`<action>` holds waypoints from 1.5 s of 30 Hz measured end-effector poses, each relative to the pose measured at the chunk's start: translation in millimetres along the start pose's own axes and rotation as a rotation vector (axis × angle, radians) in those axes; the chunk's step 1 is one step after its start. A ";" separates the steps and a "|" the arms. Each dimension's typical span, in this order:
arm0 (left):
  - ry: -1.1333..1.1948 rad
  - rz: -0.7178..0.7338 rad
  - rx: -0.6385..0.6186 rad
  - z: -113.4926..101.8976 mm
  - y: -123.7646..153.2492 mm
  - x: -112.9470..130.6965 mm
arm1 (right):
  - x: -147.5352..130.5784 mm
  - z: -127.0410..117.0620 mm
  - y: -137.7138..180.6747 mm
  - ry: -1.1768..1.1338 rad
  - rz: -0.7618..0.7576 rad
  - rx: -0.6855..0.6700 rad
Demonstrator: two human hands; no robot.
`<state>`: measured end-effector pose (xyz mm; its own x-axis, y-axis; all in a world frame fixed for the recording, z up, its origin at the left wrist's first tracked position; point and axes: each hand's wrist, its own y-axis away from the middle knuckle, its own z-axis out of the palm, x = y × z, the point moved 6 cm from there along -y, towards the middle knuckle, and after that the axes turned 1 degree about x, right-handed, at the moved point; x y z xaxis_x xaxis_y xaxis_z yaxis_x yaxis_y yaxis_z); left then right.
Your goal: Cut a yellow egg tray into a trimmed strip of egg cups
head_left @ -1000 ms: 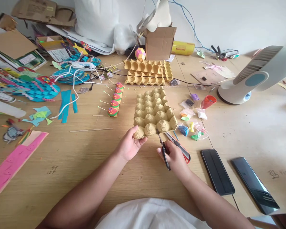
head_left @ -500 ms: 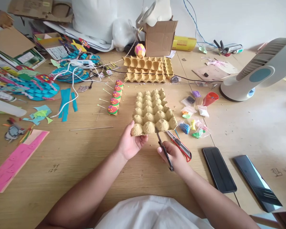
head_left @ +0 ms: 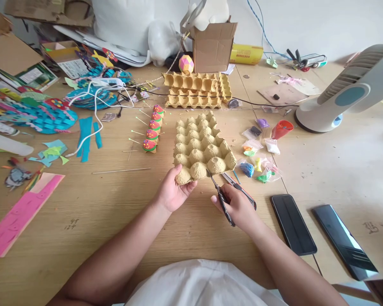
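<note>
A tan pulp egg carton (head_left: 196,146), bumps upward, is held above the table by its near left corner. My left hand (head_left: 175,191) grips that corner, thumb on top and fingers beneath. Black-handled scissors (head_left: 222,199) sit in my right hand (head_left: 238,206). Their blades meet the carton's near edge between two bumps; the tips are partly hidden there. Under and beside my right hand lies a utility knife (head_left: 241,187), partly covered. Left of the carton stands a row of red and green painted egg cups (head_left: 152,134) with faces and thin sticks.
Cut carton strips (head_left: 193,91) lie at the back. To the right are bags of coloured clay (head_left: 247,169), a red cup (head_left: 281,128), a white fan (head_left: 335,102) and two phones (head_left: 293,223). A pink strip (head_left: 25,214) and blue paper pieces (head_left: 85,138) lie left.
The carton has turned slightly, its far end shifting left. My right hand and the scissors have moved a little to the right, with the blades still at the carton's near edge.
</note>
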<state>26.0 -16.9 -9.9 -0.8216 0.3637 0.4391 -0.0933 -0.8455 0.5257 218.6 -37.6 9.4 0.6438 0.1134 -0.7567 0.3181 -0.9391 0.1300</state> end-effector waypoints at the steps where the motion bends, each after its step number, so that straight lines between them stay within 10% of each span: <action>1: 0.009 0.009 -0.005 0.3 0.3 1.4 | -1.3 -1.0 0.4 0.019 -0.004 -0.001; 45: -0.269 0.447 -0.158 9.7 8.6 22.7 | -5.3 3.4 6.8 -0.167 0.037 -0.093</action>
<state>12.0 -12.1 11.6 -0.6294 0.0254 0.7767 0.1315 -0.9816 0.1387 215.0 -45.7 12.1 0.5347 0.0168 -0.8449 0.3644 -0.9066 0.2126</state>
